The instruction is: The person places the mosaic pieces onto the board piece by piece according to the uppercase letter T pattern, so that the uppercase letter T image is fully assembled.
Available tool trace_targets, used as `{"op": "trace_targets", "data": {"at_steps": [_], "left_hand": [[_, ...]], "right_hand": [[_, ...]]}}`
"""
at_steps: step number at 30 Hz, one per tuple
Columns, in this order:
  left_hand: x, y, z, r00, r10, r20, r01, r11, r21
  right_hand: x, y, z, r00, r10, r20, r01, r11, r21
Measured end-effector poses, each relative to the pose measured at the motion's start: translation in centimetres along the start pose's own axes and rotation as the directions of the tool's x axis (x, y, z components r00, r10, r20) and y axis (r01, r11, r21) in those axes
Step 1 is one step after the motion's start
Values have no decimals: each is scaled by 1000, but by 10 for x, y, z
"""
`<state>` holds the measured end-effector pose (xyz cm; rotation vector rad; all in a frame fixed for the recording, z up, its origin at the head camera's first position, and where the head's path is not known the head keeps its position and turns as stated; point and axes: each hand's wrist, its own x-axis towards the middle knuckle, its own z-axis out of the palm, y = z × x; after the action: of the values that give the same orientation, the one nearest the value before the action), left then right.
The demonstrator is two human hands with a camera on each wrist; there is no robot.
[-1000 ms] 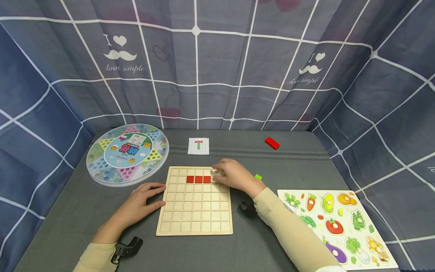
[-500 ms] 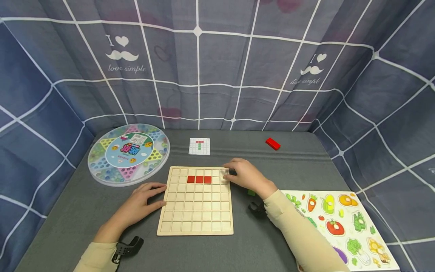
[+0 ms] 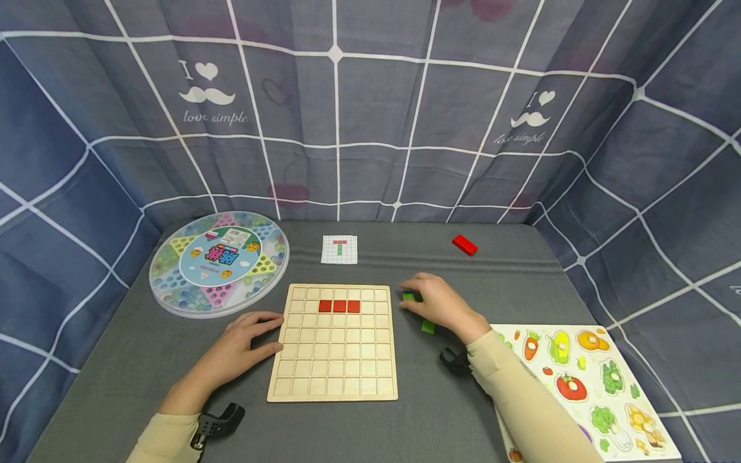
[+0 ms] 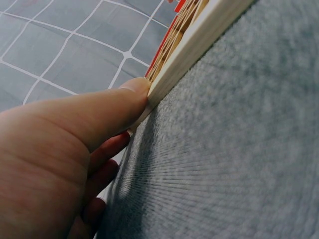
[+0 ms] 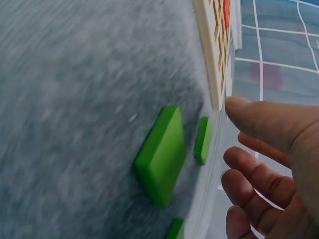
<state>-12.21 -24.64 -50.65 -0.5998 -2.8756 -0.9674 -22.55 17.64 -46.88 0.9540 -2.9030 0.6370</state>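
A pale wooden grid board (image 3: pixel 332 351) lies in the middle of the table, with three red square tiles (image 3: pixel 339 306) side by side in one of its upper rows. My left hand (image 3: pixel 240 344) touches the board's left edge with thumb and fingers spread; the left wrist view has the thumb (image 4: pixel 124 102) against the rim. To the right of the board, my right hand (image 3: pixel 442 303) hovers with thumb and fingers apart, holding nothing. Close to it lie a green tile (image 3: pixel 408 296) and another green tile (image 3: pixel 428 327). Three green pieces (image 5: pixel 164 154) appear in the right wrist view.
A small pattern card (image 3: pixel 339 249) lies behind the board. Red blocks (image 3: pixel 465 244) are at the back right. A round game box (image 3: pixel 219 260) stands at the left, and a vegetable picture board (image 3: pixel 602 360) lies at the right. A grid-patterned curtain (image 3: pixel 370 109) surrounds the table.
My right hand has moved right, off the board's upper right corner, to above the green tiles. My left hand stays at the board's edge, and the red tiles keep their places.
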Motion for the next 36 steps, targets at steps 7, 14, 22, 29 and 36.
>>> {"op": "trace_targets", "data": {"at_steps": [7, 14, 22, 29, 36], "left_hand": [[0, 0, 0, 1000, -10, 1, 10, 1000, 5], [0, 1, 0, 1000, -12, 5, 12, 1000, -1], [1, 4, -2, 1000, -23, 13, 23, 1000, -2], [1, 4, -2, 1000, -21, 15, 21, 1000, 2], [1, 4, -2, 1000, -14, 10, 14, 1000, -1]], "right_hand": [[-3, 10, 0, 1000, 11, 2, -11, 999, -30], [-4, 15, 1, 999, 29, 19, -28, 999, -37], [-4, 17, 3, 999, 44, 31, -43, 998, -46], [-3, 17, 3, 999, 38, 16, -37, 997, -61], [-3, 12, -1, 999, 34, -8, -35, 997, -67]]}}
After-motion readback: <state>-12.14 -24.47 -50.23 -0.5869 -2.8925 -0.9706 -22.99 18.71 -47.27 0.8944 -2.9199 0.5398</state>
